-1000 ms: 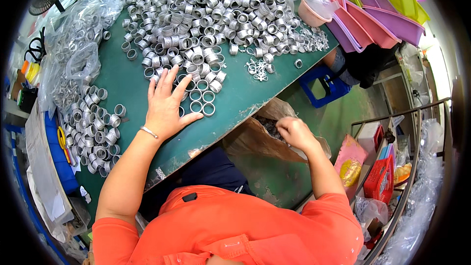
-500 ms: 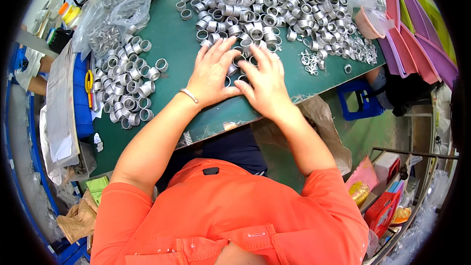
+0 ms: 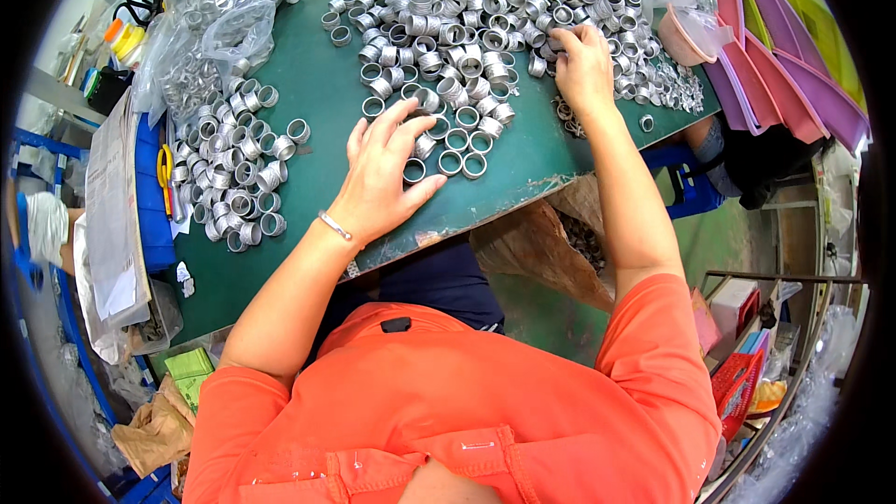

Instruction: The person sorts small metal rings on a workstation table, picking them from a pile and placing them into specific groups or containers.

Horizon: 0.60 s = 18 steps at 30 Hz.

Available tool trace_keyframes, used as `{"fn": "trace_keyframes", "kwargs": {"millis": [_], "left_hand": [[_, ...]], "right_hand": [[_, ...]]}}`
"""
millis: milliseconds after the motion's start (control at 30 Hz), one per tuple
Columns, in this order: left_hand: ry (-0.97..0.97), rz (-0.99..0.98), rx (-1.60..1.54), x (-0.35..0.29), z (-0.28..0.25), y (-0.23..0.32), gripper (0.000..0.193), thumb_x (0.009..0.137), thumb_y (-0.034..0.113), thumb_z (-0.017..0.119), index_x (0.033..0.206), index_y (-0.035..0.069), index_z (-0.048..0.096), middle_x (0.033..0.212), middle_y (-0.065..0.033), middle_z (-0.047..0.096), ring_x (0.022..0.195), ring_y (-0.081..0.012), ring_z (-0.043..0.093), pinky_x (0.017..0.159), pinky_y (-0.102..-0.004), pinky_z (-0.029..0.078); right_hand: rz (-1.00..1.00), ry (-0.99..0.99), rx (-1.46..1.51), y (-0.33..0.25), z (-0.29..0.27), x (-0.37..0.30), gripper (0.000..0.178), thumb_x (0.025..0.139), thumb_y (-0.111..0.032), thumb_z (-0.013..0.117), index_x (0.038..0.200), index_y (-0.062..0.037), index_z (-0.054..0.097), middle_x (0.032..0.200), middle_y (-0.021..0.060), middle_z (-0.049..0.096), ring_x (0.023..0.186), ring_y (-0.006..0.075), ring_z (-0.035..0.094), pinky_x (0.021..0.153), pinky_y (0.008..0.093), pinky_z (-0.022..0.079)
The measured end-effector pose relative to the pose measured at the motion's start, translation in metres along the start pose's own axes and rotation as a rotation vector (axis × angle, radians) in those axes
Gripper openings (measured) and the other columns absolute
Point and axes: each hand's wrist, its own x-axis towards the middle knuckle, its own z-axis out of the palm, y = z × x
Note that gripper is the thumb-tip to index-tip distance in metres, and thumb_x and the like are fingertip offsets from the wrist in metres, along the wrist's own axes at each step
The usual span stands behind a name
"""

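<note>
A large heap of short grey metal rings (image 3: 457, 0), ridged on the outside, covers the far middle of the green table (image 3: 317, 168). My left hand (image 3: 383, 173) lies open at the heap's near left edge, fingers spread, with its fingertips against several rings. Beside its thumb and fingers, a few loose rings (image 3: 456, 139) stand on end, their round openings facing up. My right hand (image 3: 586, 65) reaches to the right side of the heap. Its fingers are apart and slightly bent over the rings there; their undersides are hidden.
A smaller ring pile (image 3: 245, 154) lies at left, below clear plastic bags (image 3: 233, 33). Thin metal scraps (image 3: 681, 84) spread near the right table edge. A pink bowl (image 3: 686, 37) and coloured plastic trays (image 3: 779, 75) stand at right. Below the front edge is a brown sack (image 3: 527, 247).
My hands have moved apart. The right one has gone right and farther away onto the heap; the left has shifted slightly left and nearer, uncovering loose rings. The view has shifted slightly.
</note>
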Motion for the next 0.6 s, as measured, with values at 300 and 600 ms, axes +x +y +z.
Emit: {"fn": "trace_keyframes", "kwargs": {"millis": [300, 600], "left_hand": [[-0.03, -0.155, 0.031, -0.022, -0.008, -0.004, 0.061, 0.072, 0.018, 0.076, 0.126, 0.01, 0.049, 0.138, -0.0122, 0.044, 0.131, -0.0302, 0.038, 0.108, -0.0472, 0.024], [0.111, -0.172, -0.018, -0.025, -0.011, -0.006, 0.04, 0.071, 0.008, 0.075, 0.109, 0.008, 0.06, 0.12, -0.0105, 0.056, 0.115, -0.0305, 0.052, 0.097, -0.0401, 0.039]], "right_hand": [[0.089, -0.178, 0.214, -0.028, -0.018, -0.021, 0.018, 0.079, -0.002, 0.057, 0.095, -0.0056, 0.064, 0.094, 0.0147, 0.061, 0.086, 0.0362, 0.061, 0.078, 0.0426, 0.05], [0.033, -0.238, 0.48, -0.074, -0.045, -0.035, 0.025, 0.073, 0.005, 0.053, 0.094, -0.003, 0.063, 0.095, 0.0148, 0.059, 0.094, 0.0336, 0.056, 0.084, 0.0406, 0.045]]}}
